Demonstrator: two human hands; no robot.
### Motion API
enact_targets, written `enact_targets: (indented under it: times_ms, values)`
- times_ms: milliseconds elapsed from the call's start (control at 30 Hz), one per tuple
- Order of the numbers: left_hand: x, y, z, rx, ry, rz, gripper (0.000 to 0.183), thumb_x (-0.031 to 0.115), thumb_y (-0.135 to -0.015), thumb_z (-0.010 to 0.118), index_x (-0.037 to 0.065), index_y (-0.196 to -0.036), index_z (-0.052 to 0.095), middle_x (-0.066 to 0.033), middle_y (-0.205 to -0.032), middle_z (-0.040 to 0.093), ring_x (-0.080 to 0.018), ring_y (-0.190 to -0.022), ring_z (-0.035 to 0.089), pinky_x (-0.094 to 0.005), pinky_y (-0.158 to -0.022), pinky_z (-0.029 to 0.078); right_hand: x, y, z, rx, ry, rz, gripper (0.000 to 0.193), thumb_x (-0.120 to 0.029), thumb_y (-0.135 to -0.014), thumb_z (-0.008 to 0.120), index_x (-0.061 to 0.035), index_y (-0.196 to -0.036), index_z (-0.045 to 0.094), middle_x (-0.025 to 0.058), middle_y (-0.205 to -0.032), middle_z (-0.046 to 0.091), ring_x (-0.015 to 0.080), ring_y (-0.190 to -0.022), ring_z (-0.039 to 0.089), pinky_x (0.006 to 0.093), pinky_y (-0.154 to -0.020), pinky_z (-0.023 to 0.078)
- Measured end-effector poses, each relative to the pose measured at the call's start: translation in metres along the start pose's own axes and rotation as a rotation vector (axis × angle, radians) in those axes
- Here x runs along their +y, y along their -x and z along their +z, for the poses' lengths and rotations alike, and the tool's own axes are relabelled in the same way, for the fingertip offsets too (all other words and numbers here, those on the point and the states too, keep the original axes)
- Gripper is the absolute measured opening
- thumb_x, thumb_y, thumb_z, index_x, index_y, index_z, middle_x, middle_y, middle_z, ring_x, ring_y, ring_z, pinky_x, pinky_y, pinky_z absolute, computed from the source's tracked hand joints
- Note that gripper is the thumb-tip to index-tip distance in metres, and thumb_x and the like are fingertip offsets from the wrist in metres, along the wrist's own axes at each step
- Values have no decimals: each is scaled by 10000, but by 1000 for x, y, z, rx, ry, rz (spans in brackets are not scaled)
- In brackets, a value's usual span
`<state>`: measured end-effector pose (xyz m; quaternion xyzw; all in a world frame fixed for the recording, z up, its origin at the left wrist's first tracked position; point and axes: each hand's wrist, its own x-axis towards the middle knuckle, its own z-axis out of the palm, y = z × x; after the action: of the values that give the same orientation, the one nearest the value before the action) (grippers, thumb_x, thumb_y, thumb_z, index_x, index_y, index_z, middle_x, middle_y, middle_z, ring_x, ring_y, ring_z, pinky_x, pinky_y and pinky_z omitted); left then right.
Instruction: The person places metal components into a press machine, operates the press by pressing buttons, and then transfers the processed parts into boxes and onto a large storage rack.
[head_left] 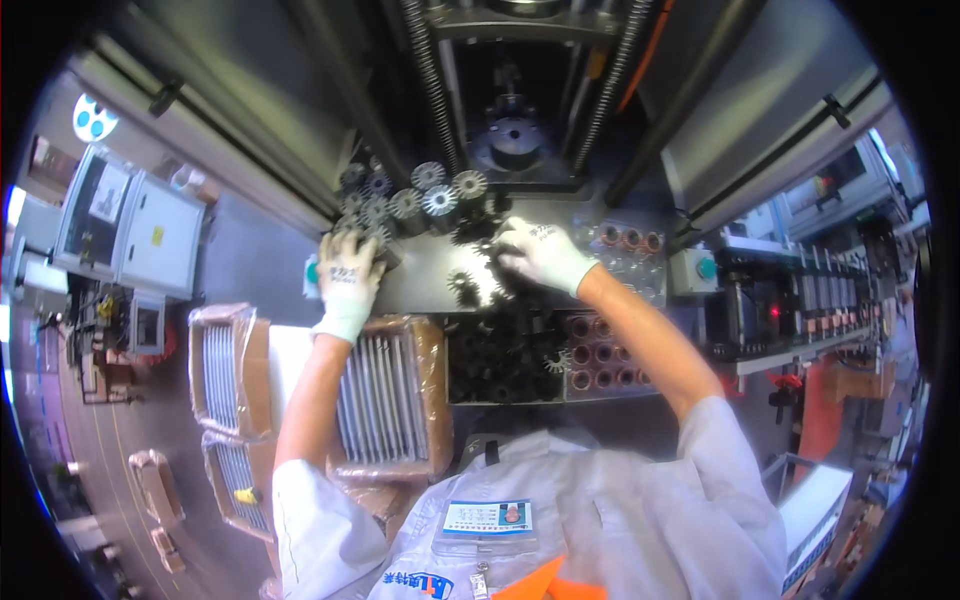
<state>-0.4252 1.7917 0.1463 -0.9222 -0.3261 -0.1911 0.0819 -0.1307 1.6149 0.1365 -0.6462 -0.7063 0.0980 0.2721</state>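
My left hand [347, 272], in a white glove, curls its fingers over a dark slotted metal core at the near left edge of a cluster of cores. Upright slotted metal cores [405, 204] with toothed, silvery end faces stand just beyond it. My right hand [542, 254], also gloved, is closed at the right side of a pile of black toothed rings; its fingertips are bent down, and what they grip is mostly hidden. Between my hands, a loose black toothed ring [463, 284] lies on the shiny metal plate [415, 277].
A press fixture [512, 142] stands at the back between springs and posts. Near me are a bin of black rings [495, 365], trays of copper-coloured rings [592, 380] and cartons of metal strips [385, 400]. Green-buttoned boxes [694, 270] flank the bench.
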Motion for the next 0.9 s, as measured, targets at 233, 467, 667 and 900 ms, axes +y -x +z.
enact_targets:
  times_ms: [233,467,667,900]
  values:
    - [2,-9,-9,-45,63,209,440,113,-606,849,98,-973,607,-81,-1311,586,-335,-1361,439,-583,-1173,252,-5,55,-36,62,-763,339,345,-100,-932,620,-17,-1266,636,115,-1176,702,181,-1067,652,322,-968,498]
    - [45,-2,-70,24,493,-28,357,2,-695,817,35,-940,558,-180,-1281,598,-360,-1159,577,-432,-976,475,-4,-19,-118,365,-733,265,325,-88,-943,602,-25,-1256,665,-7,-934,705,39,-765,560,208,-677,480]
    - [72,-18,-96,111,724,-133,347,-44,-713,820,13,-910,541,-180,-1308,584,-235,-1061,633,-314,-841,547,18,-116,-136,544,-598,213,341,-70,-907,582,15,-1226,670,127,-1156,727,168,-1023,685,282,-908,520]
    - [78,-57,-83,148,798,-84,349,11,-722,835,19,-937,560,-166,-1310,598,-219,-1037,646,-310,-808,542,91,-154,-113,404,-652,580,379,-25,-824,532,28,-1159,700,160,-1063,741,192,-960,701,298,-868,533]
